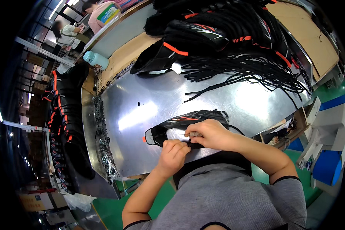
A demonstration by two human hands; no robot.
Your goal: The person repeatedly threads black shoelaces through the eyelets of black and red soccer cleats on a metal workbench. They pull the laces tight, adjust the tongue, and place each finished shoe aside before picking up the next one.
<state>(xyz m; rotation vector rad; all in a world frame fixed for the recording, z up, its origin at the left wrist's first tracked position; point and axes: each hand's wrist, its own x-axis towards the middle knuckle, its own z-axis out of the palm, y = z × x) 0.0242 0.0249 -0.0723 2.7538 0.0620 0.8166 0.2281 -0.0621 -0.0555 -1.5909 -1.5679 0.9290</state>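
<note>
Below centre, my left hand and right hand curl narrowly at the black shoe, but I can't tell what's pinched.

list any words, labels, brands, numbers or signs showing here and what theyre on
Pink shirt on a co-worker, upper left: light lettering on a green, yellow and blue print; wording not copied here.
Carton, lower left: markings too small and blurred to read.
Black shoe: red and light marks, no readable words.
</note>
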